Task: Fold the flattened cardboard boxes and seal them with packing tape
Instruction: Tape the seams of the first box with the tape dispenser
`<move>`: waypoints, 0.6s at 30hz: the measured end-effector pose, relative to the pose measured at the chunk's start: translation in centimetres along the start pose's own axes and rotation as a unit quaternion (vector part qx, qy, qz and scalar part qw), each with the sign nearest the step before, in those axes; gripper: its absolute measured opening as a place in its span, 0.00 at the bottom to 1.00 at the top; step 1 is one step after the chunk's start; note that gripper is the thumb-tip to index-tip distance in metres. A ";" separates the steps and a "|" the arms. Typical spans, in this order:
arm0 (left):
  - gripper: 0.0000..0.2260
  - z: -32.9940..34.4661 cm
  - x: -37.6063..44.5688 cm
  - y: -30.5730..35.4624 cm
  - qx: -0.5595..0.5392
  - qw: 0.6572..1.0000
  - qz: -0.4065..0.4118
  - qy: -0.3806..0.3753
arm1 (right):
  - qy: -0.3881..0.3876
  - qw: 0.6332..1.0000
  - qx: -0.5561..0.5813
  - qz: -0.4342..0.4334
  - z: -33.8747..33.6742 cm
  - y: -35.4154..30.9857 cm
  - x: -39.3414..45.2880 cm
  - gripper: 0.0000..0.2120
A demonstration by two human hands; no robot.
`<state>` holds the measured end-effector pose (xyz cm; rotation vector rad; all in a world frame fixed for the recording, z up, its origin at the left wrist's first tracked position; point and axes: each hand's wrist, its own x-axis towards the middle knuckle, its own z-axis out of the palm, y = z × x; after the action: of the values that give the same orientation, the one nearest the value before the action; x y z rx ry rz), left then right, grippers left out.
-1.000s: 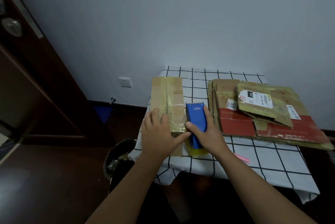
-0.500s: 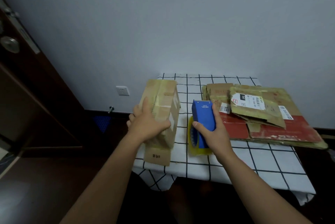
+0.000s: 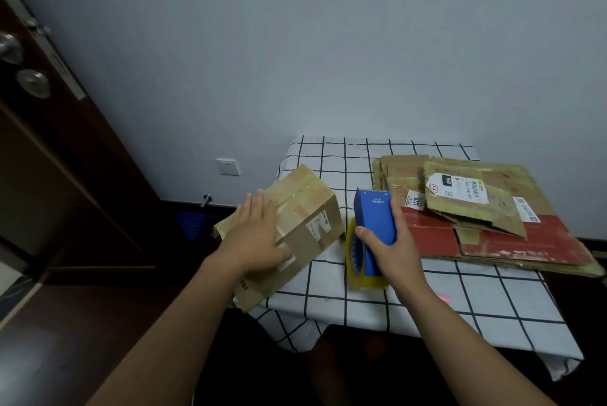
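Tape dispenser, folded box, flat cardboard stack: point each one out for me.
Tape dispenser [image 3: 374,218]: head view, on its blue body.
Folded box [image 3: 305,208]: head view, on its taped top face.
Flat stack [image 3: 525,241]: head view, on the red printed panel.

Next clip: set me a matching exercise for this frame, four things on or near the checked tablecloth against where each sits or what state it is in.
Things:
1. brown folded cardboard box
2. blue tape dispenser with yellowish roll
3. stack of flattened cardboard boxes
4. white wall socket

Places or states:
A. gripped by the right hand
B. on the wall, left of the table
C. tilted at the table's left edge under the left hand
D. lying flat on the table's right side

Pairs: 1-C, 2-A, 3-D, 4-B
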<state>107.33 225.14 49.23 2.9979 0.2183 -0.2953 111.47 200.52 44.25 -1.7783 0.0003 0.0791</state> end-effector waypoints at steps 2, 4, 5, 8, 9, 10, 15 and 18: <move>0.43 0.6 0.1 1.3 0.006 0.996 -0.024 0.088 | -0.005 1.000 -0.009 0.002 0.1 0.0 -0.1 0.41; 0.36 0.8 0.4 2.2 0.014 0.987 -0.025 0.157 | -0.007 1.000 -0.013 0.001 0.2 -0.2 -0.1 0.41; 0.32 0.9 0.6 2.5 0.022 0.984 -0.016 0.174 | -0.006 1.000 -0.012 0.002 0.1 -0.3 -0.1 0.41; 0.27 0.4 1.2 2.0 0.035 0.987 -0.001 0.160 | 0.004 1.000 -0.008 0.002 -0.3 -0.6 -0.1 0.41; 0.27 0.2 1.3 1.7 0.037 0.988 0.005 0.153 | 0.007 1.000 -0.005 0.001 -0.5 -0.7 -0.1 0.41; 0.27 -0.1 1.3 1.2 0.040 0.987 0.014 0.155 | 0.009 1.000 -0.001 -0.002 -0.7 -0.9 0.0 0.41; 0.26 -2.5 0.9 -1.4 0.085 0.969 0.131 0.190 | 0.022 1.000 0.017 -0.012 -2.0 -1.6 0.3 0.40; 0.28 -3.0 0.3 -1.9 0.096 0.964 0.183 0.167 | 0.029 0.999 0.026 -0.016 -2.5 -1.7 0.4 0.40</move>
<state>107.91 227.45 51.91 3.1738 -0.3554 0.2407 112.04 198.49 46.43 -1.7283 0.0170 0.0044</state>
